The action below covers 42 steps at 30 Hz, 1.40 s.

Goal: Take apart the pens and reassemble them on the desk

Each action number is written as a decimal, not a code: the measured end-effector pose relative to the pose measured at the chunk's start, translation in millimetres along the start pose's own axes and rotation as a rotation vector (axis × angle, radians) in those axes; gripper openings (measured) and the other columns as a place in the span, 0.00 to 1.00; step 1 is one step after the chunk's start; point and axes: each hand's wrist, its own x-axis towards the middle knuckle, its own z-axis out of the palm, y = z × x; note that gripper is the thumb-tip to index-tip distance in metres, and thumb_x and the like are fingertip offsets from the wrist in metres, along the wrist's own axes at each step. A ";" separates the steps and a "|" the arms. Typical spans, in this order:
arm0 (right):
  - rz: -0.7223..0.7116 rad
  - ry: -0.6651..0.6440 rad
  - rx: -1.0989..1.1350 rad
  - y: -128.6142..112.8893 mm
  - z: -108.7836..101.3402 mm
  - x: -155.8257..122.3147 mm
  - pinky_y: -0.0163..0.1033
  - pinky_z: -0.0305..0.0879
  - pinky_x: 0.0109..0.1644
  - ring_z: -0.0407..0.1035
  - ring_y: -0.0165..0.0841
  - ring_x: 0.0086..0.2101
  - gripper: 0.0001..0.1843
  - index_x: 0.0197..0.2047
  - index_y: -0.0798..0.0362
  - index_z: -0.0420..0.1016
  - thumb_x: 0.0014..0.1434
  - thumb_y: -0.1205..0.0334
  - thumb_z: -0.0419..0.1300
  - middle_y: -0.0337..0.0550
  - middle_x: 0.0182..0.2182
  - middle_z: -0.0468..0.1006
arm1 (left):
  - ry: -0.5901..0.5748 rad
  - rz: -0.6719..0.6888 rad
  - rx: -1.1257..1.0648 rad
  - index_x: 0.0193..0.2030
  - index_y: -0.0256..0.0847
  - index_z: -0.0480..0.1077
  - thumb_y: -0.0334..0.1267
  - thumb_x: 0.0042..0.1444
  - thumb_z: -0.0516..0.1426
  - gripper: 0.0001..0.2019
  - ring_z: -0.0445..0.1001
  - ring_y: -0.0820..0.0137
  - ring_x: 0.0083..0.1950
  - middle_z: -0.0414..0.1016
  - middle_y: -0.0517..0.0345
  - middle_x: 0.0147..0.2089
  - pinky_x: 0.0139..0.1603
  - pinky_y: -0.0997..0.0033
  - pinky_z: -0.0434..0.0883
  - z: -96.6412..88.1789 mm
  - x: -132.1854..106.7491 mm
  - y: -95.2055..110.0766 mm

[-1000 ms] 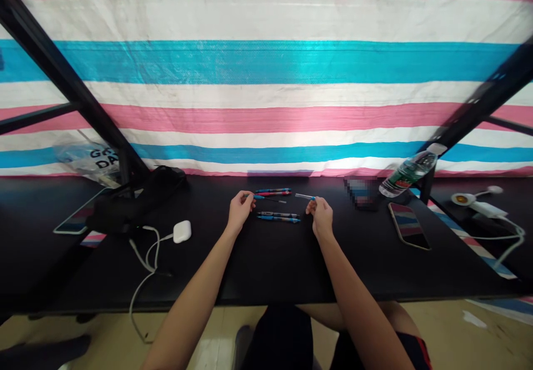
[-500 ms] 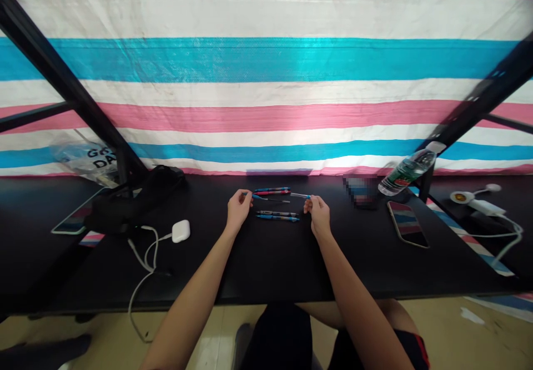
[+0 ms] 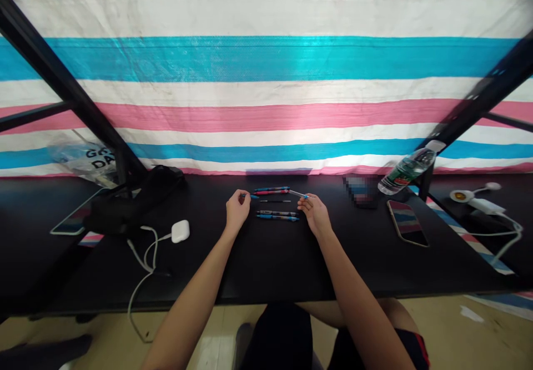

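The worktop point(image 3: 266, 264) is a black, matte slab running the full width of the view. A tarp point(image 3: 266, 59) striped pink, white and cyan hangs close behind it, and slanted black frame bars point(image 3: 62, 81) cross the tarp on both sides. Pale flooring shows below the near edge.

The left hand point(image 3: 237, 212) is curled shut, pinching a blue-tipped pen piece point(image 3: 251, 196) just above its fingertips. The right hand point(image 3: 315, 213) is closed on a clear pen barrel point(image 3: 298, 194), which slants up and inward from its fingers. Between the two hands lie a thin refill point(image 3: 275, 201) and, nearer the person, a pair of blue pens point(image 3: 278, 215). A blue and a red pen point(image 3: 272, 191) lie just beyond the refill.

Out past the left hand sit a white earbud case point(image 3: 180, 231) with a white cable point(image 3: 144, 253), a black bag point(image 3: 133, 201) and a tablet point(image 3: 73, 219). Out past the right hand a phone point(image 3: 407, 223) lies flat, with a tilted water bottle point(image 3: 408, 171) behind it.
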 end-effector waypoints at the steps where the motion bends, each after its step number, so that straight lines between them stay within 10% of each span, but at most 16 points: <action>1: 0.007 -0.003 0.012 0.0 -0.4 0.2 0.34 0.69 0.28 0.72 0.30 0.26 0.10 0.31 0.52 0.70 0.45 0.60 0.66 0.37 0.23 0.76 | 0.000 -0.024 -0.055 0.33 0.39 0.70 0.38 0.52 0.54 0.06 0.70 0.72 0.27 0.72 0.59 0.26 0.31 0.72 0.66 0.7 0.6 -0.1; 12: 0.063 -0.053 0.033 -2.0 -0.9 -0.8 0.33 0.69 0.29 0.71 0.29 0.28 0.13 0.34 0.51 0.72 0.43 0.60 0.68 0.36 0.25 0.75 | -0.275 -0.266 -0.725 0.41 0.35 0.69 0.33 0.45 0.64 0.15 0.75 0.71 0.35 0.76 0.53 0.35 0.34 0.73 0.68 5.6 -2.9 7.3; 20: 0.071 -0.119 -0.004 -5.0 0.4 -3.3 0.35 0.66 0.27 0.68 0.29 0.26 0.13 0.38 0.52 0.76 0.49 0.57 0.63 0.38 0.25 0.74 | -0.343 -0.347 -0.772 0.45 0.35 0.69 0.33 0.55 0.57 0.11 0.76 0.71 0.35 0.76 0.52 0.36 0.36 0.72 0.70 5.4 -4.5 9.7; 36: 0.015 -0.110 -0.168 -1.7 3.4 -5.3 0.35 0.62 0.28 0.67 0.30 0.28 0.17 0.36 0.52 0.76 0.41 0.56 0.69 0.39 0.27 0.74 | -0.283 -0.149 -0.611 0.37 0.36 0.71 0.39 0.41 0.66 0.16 0.74 0.71 0.32 0.72 0.60 0.29 0.39 0.69 0.70 5.4 -7.4 11.1; 42: -0.247 0.082 -0.540 -0.1 -2.4 -4.4 0.39 0.62 0.34 0.68 0.33 0.28 0.14 0.33 0.53 0.75 0.49 0.51 0.62 0.40 0.24 0.75 | -0.185 -0.160 -0.496 0.41 0.35 0.74 0.40 0.49 0.59 0.14 0.72 0.73 0.30 0.75 0.55 0.34 0.32 0.73 0.65 7.2 -0.9 4.2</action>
